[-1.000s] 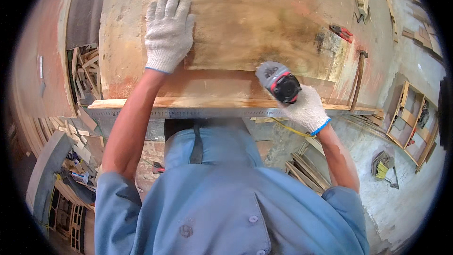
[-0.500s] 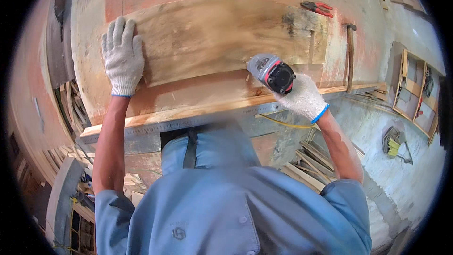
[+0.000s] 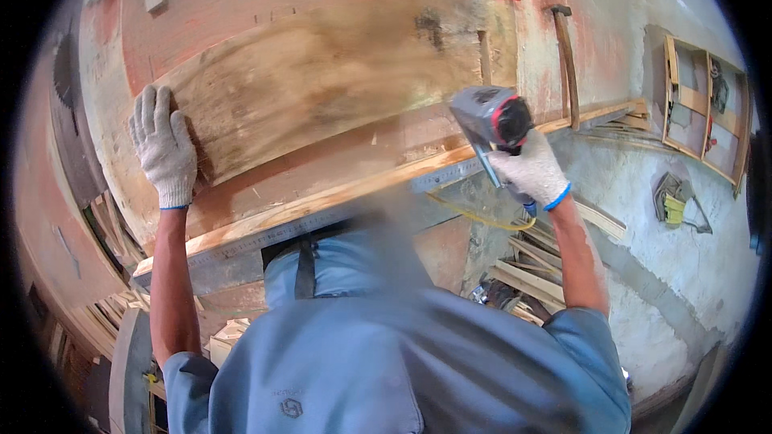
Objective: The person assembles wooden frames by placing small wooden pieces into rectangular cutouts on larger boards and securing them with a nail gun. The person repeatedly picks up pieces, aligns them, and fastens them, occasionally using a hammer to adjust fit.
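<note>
Right hand [image 3: 531,173], fingers wrapped around a grey nailer [image 3: 489,116], holds it at the bench [image 3: 241,24] edge. Left hand [image 3: 165,145], fingers together, presses flat on 1 plywood sheet [image 3: 322,80]. A loose press could let the sheet skid, sending a nail astray.

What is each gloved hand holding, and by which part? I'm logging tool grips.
The right hand grips a grey-and-red power tool by its handle, below the body. The left hand holds nothing; it lies flat on the plywood sheet.

No packages, labels, signs or screens in view.
</note>
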Action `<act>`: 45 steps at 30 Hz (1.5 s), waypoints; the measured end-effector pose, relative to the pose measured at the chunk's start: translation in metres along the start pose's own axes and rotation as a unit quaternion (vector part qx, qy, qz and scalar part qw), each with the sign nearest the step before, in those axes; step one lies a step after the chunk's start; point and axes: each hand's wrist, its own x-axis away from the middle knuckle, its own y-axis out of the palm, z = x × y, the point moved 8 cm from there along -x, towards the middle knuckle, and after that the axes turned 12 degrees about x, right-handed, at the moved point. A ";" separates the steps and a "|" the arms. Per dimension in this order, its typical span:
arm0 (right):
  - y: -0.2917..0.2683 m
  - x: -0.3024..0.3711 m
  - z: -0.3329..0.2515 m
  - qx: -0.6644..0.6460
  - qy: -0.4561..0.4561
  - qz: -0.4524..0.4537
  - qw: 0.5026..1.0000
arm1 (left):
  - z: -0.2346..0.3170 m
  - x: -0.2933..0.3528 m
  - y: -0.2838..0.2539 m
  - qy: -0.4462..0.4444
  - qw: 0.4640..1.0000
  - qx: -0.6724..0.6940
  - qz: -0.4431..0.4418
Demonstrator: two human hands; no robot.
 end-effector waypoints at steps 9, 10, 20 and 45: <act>-0.026 0.011 0.051 -0.087 0.091 -0.018 0.992 | -0.001 0.002 0.000 0.002 1.000 -0.020 -0.011; -0.022 0.009 0.048 -0.089 0.093 -0.023 0.991 | -0.003 0.003 -0.001 0.001 1.000 -0.022 -0.013; 0.017 -0.034 0.002 0.050 0.016 -0.040 0.998 | 0.000 -0.001 0.002 -0.003 1.000 0.000 -0.010; 0.014 -0.024 0.072 -0.138 0.078 0.027 0.987 | -0.007 0.003 0.004 -0.006 0.999 -0.036 -0.030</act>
